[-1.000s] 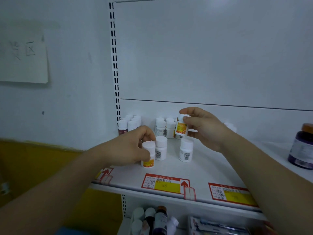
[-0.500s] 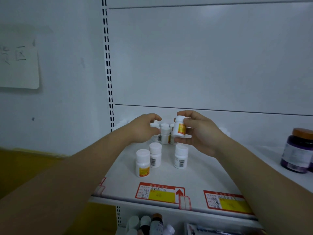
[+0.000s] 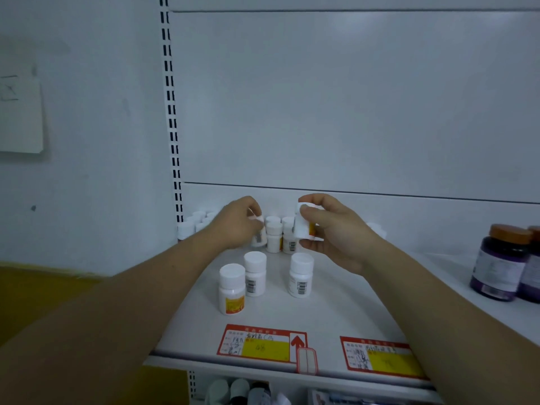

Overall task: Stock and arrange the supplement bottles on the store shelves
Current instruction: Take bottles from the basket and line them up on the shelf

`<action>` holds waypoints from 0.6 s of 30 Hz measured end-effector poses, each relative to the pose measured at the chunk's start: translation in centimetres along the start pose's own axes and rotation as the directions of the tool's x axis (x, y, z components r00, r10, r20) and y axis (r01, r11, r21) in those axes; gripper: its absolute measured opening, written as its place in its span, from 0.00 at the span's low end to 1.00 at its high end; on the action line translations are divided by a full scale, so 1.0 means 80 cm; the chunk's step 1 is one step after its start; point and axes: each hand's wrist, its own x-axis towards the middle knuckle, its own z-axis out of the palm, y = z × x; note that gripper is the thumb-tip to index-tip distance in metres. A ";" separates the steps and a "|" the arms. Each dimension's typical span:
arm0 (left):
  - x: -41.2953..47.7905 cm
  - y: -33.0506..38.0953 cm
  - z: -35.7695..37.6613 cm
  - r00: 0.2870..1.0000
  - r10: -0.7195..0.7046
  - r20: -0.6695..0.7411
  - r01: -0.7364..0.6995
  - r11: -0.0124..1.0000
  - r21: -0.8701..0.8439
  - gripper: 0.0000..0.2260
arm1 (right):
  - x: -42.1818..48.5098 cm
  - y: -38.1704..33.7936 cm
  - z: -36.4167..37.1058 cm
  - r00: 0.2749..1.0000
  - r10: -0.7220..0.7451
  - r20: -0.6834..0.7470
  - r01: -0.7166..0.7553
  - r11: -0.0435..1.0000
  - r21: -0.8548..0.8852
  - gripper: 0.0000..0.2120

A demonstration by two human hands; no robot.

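My right hand [image 3: 336, 235] pinched a small white orange-labelled plastic bottle [image 3: 302, 229] for shelving, while my left hand [image 3: 233, 226] gripped a far-row white bottle [image 3: 259, 238], probably aligning it.

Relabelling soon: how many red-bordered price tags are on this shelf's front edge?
2: centre tag; right tag, its end behind the right forearm. More may sit out of frame.

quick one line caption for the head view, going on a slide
Right hand holds a white bottle above the shelf while the left hand grips a back-row bottle.
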 end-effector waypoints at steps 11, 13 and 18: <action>-0.039 0.037 -0.054 0.949 -0.125 0.288 0.311 0.239 -0.920 0.10 | 0.001 -0.002 0.001 0.997 0.012 -0.075 -0.006 0.997 0.078 0.05; -0.043 0.038 -0.055 0.956 -0.090 0.280 0.293 0.211 -0.932 0.09 | 0.000 -0.002 0.002 0.998 0.008 -0.060 -0.003 0.997 0.084 0.05; -0.052 0.036 -0.053 0.975 0.018 0.219 0.215 0.144 -0.966 0.08 | -0.004 -0.004 0.000 0.999 0.024 0.023 -0.026 0.995 0.101 0.09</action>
